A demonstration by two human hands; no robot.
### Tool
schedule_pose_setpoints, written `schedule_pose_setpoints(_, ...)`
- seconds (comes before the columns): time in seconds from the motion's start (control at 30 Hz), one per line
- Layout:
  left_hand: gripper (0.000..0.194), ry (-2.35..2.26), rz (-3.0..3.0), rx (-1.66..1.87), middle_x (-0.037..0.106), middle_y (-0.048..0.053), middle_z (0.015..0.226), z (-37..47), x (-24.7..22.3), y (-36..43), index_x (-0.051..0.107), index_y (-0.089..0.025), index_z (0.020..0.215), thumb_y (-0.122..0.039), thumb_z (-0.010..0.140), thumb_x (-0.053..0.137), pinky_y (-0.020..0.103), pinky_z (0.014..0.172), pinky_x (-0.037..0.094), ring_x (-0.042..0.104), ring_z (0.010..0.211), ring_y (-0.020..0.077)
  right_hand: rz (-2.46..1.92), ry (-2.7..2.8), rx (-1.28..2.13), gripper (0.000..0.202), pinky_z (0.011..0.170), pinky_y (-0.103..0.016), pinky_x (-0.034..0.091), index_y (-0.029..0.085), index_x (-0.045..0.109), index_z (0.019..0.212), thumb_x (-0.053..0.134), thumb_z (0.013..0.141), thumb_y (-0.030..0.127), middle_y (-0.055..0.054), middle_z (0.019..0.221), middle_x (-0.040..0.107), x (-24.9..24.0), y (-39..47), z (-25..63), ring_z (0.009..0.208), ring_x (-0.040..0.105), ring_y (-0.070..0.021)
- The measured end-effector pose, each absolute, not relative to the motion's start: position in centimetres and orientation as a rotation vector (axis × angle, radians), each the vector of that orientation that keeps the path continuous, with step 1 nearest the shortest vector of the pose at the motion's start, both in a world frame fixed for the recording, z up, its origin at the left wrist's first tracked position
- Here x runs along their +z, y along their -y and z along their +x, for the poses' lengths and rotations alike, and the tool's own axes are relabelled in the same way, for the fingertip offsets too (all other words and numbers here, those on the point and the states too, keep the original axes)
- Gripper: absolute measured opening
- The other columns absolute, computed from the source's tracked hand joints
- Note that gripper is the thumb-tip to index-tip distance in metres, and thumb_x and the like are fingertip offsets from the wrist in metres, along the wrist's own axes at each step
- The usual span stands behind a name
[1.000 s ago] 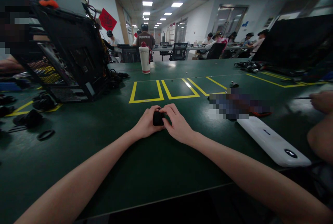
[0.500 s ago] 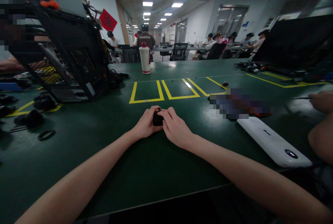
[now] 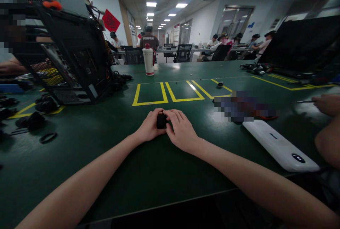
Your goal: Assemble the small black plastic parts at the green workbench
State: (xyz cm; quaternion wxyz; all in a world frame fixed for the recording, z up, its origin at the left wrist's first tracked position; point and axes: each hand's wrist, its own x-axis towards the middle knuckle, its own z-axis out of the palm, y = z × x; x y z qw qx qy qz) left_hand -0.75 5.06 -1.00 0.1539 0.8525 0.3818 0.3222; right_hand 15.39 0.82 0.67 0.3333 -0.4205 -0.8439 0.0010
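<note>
A small black block-like object [image 3: 161,121] is held just above or on the green table, in front of me; its exact kind is too dark to make out. My left hand [image 3: 149,127] is closed around its left side, thumb near me and fingers curled over the top. From the right, my right hand [image 3: 182,127] grips its upper right edge with the fingertips and thumb, hiding part of it. Yellow tape outlines [image 3: 150,102] lie on the table just beyond both hands.
An open computer case [image 3: 77,62] stands at left, with black cables and a black ring [image 3: 48,137] near it. A white bottle [image 3: 148,61] is at the back. At right lie a white device [image 3: 281,147] and a co-worker's hand [image 3: 325,105]. A small round piece [image 3: 220,84] rests near the tape.
My right fingers have shifted and spread slightly over the black object, uncovering more of it. The small round piece on the table has moved left. My left hand stays in place.
</note>
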Motion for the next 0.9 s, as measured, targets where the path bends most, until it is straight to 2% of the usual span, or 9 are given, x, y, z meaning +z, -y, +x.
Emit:
schedule_pose_setpoints(0.1,0.062,-1.109,2.437,0.922,0.048,0.01,0.113,-0.78,-1.03,-5.08,0.034,-0.019,0.116,-0.027,0.065,0.067,0.044,0.085,0.041,0.048,0.103,0.0265,-1.104,2.179,0.016,0.038,0.093,-0.043,0.041,0.014,0.037,0.12,0.039,0.082,0.016,-0.013,0.116,0.047,0.62,-0.84,15.41,0.106,0.047,-0.0236)
schedule_pose_setpoints(0.27,0.062,-1.09,2.446,0.927,0.048,0.01,0.114,-0.76,-1.09,-5.18,0.035,-0.02,0.116,-0.027,0.064,0.067,0.044,0.086,0.04,0.048,0.103,0.0271,-1.121,2.238,-0.037,0.041,0.101,-0.042,0.035,0.01,0.033,0.124,0.037,0.083,0.015,-0.014,0.121,0.048,0.3,-1.19,15.37,0.118,0.04,-0.0233)
schedule_pose_setpoints(0.47,0.062,-1.091,2.451,0.927,0.047,0.01,0.115,-0.78,-1.16,-5.19,0.033,-0.02,0.117,-0.027,0.065,0.067,0.044,0.086,0.041,0.047,0.104,0.0271,-1.165,2.227,-0.119,0.036,0.095,-0.041,0.041,0.011,0.041,0.119,0.038,0.084,0.019,-0.013,0.115,0.05,0.67,-0.76,15.38,0.109,0.047,-0.0227)
schedule_pose_setpoints(0.67,0.062,-1.083,2.439,0.932,0.048,0.01,0.112,-0.74,-1.1,-5.11,0.034,-0.02,0.116,-0.028,0.064,0.067,0.044,0.085,0.041,0.048,0.101,0.0271,-1.135,2.256,-0.121,0.038,0.1,-0.043,0.037,0.01,0.038,0.122,0.035,0.085,0.017,-0.013,0.12,0.049,0.44,-1.1,15.37,0.118,0.04,-0.0232)
schedule_pose_setpoints(0.9,0.062,-1.083,2.442,0.936,0.048,0.009,0.113,-0.82,-1.02,-5.06,0.033,-0.021,0.116,-0.027,0.065,0.067,0.044,0.086,0.041,0.047,0.102,0.0269,-1.144,2.227,-0.128,0.034,0.094,-0.045,0.041,0.013,0.041,0.118,0.037,0.085,0.019,-0.014,0.116,0.05,0.43,-1.0,15.42,0.112,0.045,-0.0241)
